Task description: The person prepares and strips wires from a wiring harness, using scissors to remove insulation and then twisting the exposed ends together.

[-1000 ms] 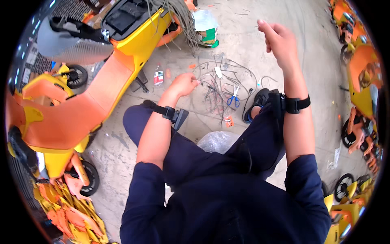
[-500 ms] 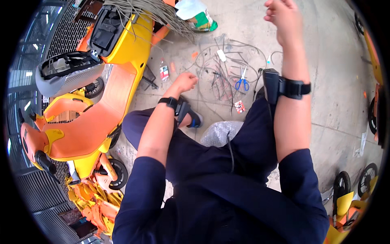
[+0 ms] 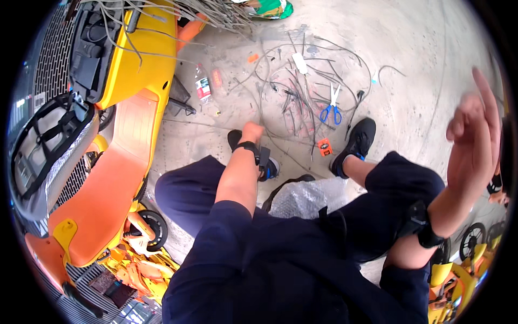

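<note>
A: On the left sits the yellow scooter [image 3: 135,70]; the left hand [image 3: 251,131] is down at the wire tangle [image 3: 294,97] on the floor, grip closed, on what I cannot tell.

B: A tug could snag the loops and drag the scissors [image 3: 330,109] along. The right hand [image 3: 475,146] is raised, open, holding nothing.

Bare grey concrete floor [image 3: 426,70], daylight, orange-yellow scooter [image 3: 124,124] left, metal grating [image 3: 54,54] beyond

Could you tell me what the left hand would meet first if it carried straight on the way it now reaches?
Probably the wires on the floor: the left hand reaches down toward their near edge, though depth is unclear.
</note>
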{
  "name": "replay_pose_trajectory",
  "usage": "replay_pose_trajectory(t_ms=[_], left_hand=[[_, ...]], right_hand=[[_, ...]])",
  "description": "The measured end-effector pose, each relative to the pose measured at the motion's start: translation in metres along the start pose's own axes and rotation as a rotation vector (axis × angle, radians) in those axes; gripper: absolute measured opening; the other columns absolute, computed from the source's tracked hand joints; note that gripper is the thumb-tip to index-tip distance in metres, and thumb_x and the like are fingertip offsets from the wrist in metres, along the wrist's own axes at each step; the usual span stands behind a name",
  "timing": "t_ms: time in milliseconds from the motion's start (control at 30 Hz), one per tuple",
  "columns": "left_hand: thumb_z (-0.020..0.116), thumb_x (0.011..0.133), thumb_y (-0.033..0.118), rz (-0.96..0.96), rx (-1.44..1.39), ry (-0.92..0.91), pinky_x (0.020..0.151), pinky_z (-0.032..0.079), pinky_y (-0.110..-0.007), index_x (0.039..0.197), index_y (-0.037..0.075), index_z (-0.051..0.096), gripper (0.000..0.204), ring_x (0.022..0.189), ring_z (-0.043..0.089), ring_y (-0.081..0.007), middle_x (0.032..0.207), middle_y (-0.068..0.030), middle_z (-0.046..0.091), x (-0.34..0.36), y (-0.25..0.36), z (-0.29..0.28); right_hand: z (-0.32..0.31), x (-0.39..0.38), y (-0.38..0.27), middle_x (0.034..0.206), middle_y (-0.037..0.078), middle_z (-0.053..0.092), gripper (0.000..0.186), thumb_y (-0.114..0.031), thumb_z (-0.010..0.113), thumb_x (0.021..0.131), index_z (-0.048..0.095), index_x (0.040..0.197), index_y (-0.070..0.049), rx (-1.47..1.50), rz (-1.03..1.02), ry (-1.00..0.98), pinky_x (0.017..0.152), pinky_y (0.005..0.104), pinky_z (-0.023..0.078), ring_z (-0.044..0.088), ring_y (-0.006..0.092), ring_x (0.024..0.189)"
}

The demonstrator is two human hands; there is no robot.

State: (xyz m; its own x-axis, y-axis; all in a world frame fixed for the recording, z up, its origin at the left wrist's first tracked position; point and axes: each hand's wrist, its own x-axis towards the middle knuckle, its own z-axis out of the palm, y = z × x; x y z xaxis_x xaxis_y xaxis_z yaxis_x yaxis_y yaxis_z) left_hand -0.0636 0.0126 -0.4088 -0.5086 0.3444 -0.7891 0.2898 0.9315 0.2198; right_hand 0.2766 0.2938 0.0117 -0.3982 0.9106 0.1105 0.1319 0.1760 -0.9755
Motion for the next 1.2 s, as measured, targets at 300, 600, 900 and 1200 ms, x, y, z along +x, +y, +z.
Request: replay_pose_trajectory(t_ms=[300, 600, 900, 1200], left_hand=[[0.064, 0.076, 0.026, -0.187, -0.056, 0.421, 0.080, 0.048, -0.046, 0.096, -0.006, 0.056, 0.038, 0.093, 0.060, -0.0412, 0.096, -0.0280, 0.062, 0.001, 0.023, 0.041], [0.060, 0.076, 0.020, -0.181, -0.191, 0.492, 0.070, 0.047, -0.048, 0.084, 0.001, 0.057, 0.020, 0.079, 0.059, -0.0425, 0.084, -0.0235, 0.061, 0.003, 0.018, 0.053], [0.050, 0.091, 0.021, -0.105, -0.790, 0.329, 0.052, 0.046, -0.029, 0.087, -0.002, 0.057, 0.024, 0.053, 0.058, -0.0160, 0.065, -0.0082, 0.060, -0.026, 0.016, -0.001], [0.056, 0.088, 0.015, 0.055, -1.030, -0.003, 0.055, 0.047, -0.029, 0.101, 0.006, 0.054, 0.016, 0.068, 0.060, -0.0134, 0.080, -0.0045, 0.064, -0.040, 0.031, -0.093]], right_hand=[[0.044, 0.039, 0.031, 0.083, 0.005, 0.054, 0.046, -0.007, 0.039, 0.094, 0.031, 0.137, 0.006, -0.127, 0.080, -0.123, 0.048, 0.0136, 0.042, 0.048, 0.0044, 0.054], [0.076, 0.067, 0.048, 0.085, 0.006, 0.055, 0.046, -0.005, 0.038, 0.094, 0.030, 0.138, 0.005, -0.047, 0.204, -0.142, 0.047, 0.0138, 0.042, 0.050, 0.0048, 0.053], [0.098, 0.066, 0.050, 0.089, 0.006, 0.054, 0.045, -0.008, 0.041, 0.094, 0.034, 0.137, 0.002, -0.141, 0.284, -0.264, 0.055, 0.0178, 0.040, 0.049, 0.0068, 0.061], [0.121, 0.050, 0.023, 0.088, 0.003, 0.058, 0.043, -0.013, 0.049, 0.090, 0.045, 0.129, 0.004, -0.055, 0.095, -0.282, 0.058, 0.0216, 0.042, 0.050, 0.0078, 0.066]])
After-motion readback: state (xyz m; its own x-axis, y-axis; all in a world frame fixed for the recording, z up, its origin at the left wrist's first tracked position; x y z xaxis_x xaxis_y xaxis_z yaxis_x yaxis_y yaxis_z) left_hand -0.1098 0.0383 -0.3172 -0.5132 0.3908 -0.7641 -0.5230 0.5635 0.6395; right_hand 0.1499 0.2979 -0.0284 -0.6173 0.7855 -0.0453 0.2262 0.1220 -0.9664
